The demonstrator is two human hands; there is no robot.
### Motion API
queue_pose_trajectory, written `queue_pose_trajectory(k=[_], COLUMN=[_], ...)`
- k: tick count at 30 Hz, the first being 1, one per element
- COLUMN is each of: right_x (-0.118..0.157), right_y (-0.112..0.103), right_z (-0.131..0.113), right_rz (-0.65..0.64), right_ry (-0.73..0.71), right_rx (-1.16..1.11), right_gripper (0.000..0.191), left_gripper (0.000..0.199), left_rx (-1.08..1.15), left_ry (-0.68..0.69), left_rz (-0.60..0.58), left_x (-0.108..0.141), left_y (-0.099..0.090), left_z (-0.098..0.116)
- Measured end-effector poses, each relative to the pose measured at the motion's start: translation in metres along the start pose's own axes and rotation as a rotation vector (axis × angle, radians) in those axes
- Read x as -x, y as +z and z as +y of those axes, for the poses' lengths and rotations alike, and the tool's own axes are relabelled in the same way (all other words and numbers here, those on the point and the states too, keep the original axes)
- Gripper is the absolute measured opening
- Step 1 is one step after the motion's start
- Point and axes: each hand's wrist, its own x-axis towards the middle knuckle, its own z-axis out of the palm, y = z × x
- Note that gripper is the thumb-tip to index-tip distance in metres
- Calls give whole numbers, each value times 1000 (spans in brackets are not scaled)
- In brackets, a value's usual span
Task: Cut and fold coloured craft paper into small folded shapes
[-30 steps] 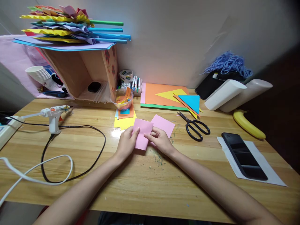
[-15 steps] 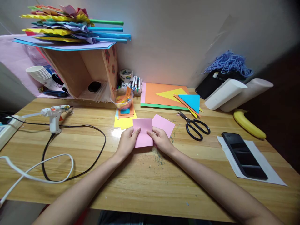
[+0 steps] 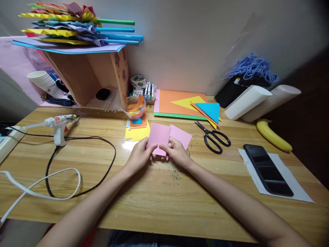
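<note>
A pink square of paper (image 3: 159,134) is held slightly above the table between both hands. My left hand (image 3: 141,151) grips its lower left side, thumb on the front face and fingers behind. At the lower right, my right hand (image 3: 177,151) pinches it the same way, the two thumbs nearly meeting near the bottom edge. Behind the right hand lies a second pink sheet (image 3: 182,134), partly covered by that hand and the held paper. Black-handled scissors (image 3: 212,137) rest to the right of it, blades pointing away to the left.
Yellow and orange paper pieces (image 3: 138,133) lie under a clear bowl (image 3: 133,108) of scraps. A glue gun (image 3: 60,128) with looping cables stands left. Coloured sheets (image 3: 164,103) are at the back. A phone (image 3: 267,169) and banana (image 3: 273,135) are on the right.
The held pink paper has tilted and shifted slightly away from me. Both thumbs have slid towards each other near its bottom edge.
</note>
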Motion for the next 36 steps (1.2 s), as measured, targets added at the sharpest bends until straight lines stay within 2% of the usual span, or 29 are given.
queue_pose_trajectory(k=[6, 17, 24, 28, 30, 36], right_x=[-3, 3, 1, -3, -4, -4], right_y=[-2, 1, -1, -3, -4, -5], right_z=[2, -9, -6, -8, -8, -5], right_rz=[-21, -124, -109, -117, -100, -43], right_ry=[-32, 60, 99, 115, 110, 104], right_rx=[-8, -94, -26, -67, -127, -180], right_gripper=[25, 30, 18, 37, 40, 39], left_gripper=[23, 27, 24, 22, 22, 36], left_rx=[-122, -32, -50, -81, -89, 101], left_ry=[38, 24, 42, 65, 70, -99], left_rz=[66, 65, 90, 88, 77, 50], left_x=[0, -1, -2, -4, -4, -3], left_y=[-4, -6, -7, -11, -14, -14], left_z=[3, 1, -1, 0, 1, 11])
